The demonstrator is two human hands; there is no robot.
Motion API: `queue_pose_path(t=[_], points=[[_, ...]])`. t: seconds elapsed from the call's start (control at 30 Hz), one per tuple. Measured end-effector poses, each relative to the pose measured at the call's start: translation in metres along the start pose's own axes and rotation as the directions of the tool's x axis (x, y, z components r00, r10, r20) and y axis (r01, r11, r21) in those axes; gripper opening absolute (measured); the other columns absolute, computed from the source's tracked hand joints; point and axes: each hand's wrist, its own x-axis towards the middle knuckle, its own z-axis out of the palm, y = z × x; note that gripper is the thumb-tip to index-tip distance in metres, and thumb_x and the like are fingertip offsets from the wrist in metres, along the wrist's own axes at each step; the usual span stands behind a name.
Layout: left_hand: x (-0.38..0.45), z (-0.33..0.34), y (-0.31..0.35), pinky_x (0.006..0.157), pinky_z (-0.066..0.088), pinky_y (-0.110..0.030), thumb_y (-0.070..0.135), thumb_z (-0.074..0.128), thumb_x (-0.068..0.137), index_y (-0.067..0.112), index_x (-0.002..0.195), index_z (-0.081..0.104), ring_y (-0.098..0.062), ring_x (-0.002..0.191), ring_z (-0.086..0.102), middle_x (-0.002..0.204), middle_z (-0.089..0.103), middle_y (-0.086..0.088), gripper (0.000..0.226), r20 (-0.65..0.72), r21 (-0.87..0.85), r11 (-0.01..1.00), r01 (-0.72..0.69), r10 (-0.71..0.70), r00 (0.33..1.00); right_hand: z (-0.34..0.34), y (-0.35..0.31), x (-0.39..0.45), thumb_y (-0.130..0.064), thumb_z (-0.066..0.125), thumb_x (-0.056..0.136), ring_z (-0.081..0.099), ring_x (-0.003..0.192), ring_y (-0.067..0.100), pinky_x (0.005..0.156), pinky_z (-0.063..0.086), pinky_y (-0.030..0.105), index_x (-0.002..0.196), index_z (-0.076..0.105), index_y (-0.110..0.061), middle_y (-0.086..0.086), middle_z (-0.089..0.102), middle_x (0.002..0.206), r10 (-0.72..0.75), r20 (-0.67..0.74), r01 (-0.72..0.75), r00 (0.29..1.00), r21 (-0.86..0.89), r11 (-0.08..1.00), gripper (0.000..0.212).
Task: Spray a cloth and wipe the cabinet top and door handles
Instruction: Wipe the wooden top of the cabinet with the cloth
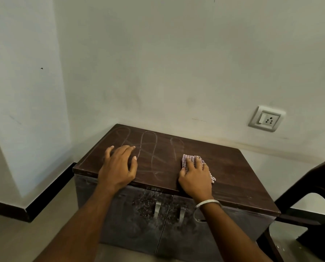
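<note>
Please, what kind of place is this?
Probably a corner of a room in a home: plain painted walls, a wall socket, a low brown cabinet being wiped, and a dark chair beside it.

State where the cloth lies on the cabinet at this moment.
In the head view, the cloth lies right of centre on the cabinet top, pressed flat under the right hand.

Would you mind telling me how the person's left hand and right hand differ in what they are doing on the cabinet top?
The left hand rests bare on the cabinet top, while the right hand presses a checked cloth against it. The left hand's fingers are spread; the right hand's lie closer together over the cloth. Only the right wrist wears a bangle. Both lie palm-down near the front edge.
</note>
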Motion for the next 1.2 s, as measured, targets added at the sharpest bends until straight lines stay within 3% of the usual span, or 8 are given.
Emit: queue_pose_path(t=[0.27, 0.63, 0.93, 1.07, 1.2], points=[[0.001, 0.001, -0.002, 0.117, 0.018, -0.043, 0.041, 0.031, 0.090, 0.019, 0.130, 0.054, -0.013, 0.124, 0.050, 0.131, 0.058, 0.001, 0.051, -0.007, 0.010, 1.000, -0.003, 0.003, 1.000, 0.016, -0.029, 0.016, -0.040, 0.035, 0.097, 0.015, 0.147, 0.030, 0.121, 0.012, 0.042, 0.151, 0.028, -0.028, 0.008, 0.016, 0.161, -0.137, 0.033, 0.136, 0.990, 0.040, 0.990, 0.056], [-0.001, 0.001, -0.001, 0.117, 0.018, -0.042, 0.042, 0.029, 0.091, 0.017, 0.130, 0.055, -0.013, 0.125, 0.050, 0.131, 0.059, 0.001, 0.053, -0.013, 0.021, 1.000, -0.002, 0.003, 1.000, 0.003, 0.018, 0.041, -0.037, 0.035, 0.096, 0.017, 0.145, 0.033, 0.121, 0.012, 0.042, 0.150, 0.030, -0.025, 0.010, 0.018, 0.160, 0.039, -0.012, -0.039, 0.999, 0.007, 0.999, 0.055], [0.000, 0.003, -0.002, 0.116, 0.020, -0.042, 0.042, 0.029, 0.091, 0.018, 0.129, 0.055, -0.012, 0.123, 0.051, 0.130, 0.059, 0.002, 0.053, -0.019, 0.015, 1.000, -0.004, 0.005, 1.000, 0.022, -0.032, 0.054, -0.037, 0.035, 0.096, 0.016, 0.146, 0.034, 0.120, 0.012, 0.044, 0.150, 0.031, -0.025, 0.008, 0.018, 0.160, -0.085, 0.021, 0.084, 0.996, 0.027, 0.996, 0.055], [-0.001, 0.002, -0.004, 0.116, 0.021, -0.041, 0.042, 0.028, 0.091, 0.018, 0.129, 0.055, -0.011, 0.123, 0.051, 0.128, 0.059, 0.003, 0.052, -0.030, 0.014, 1.000, -0.011, 0.011, 0.999, 0.020, -0.022, 0.060, -0.039, 0.034, 0.097, 0.018, 0.145, 0.033, 0.121, 0.013, 0.042, 0.150, 0.031, -0.024, 0.009, 0.019, 0.160, -0.114, 0.025, 0.113, 0.993, 0.029, 0.993, 0.055], [-0.001, 0.002, -0.004, 0.115, 0.021, -0.040, 0.042, 0.027, 0.091, 0.019, 0.128, 0.055, -0.010, 0.121, 0.051, 0.127, 0.060, 0.004, 0.052, -0.034, 0.014, 1.000, -0.006, 0.006, 0.999, 0.011, 0.006, 0.074, -0.037, 0.033, 0.097, 0.018, 0.145, 0.033, 0.121, 0.012, 0.040, 0.150, 0.031, -0.022, 0.012, 0.018, 0.160, -0.051, 0.012, 0.051, 0.999, 0.002, 0.999, 0.055]])
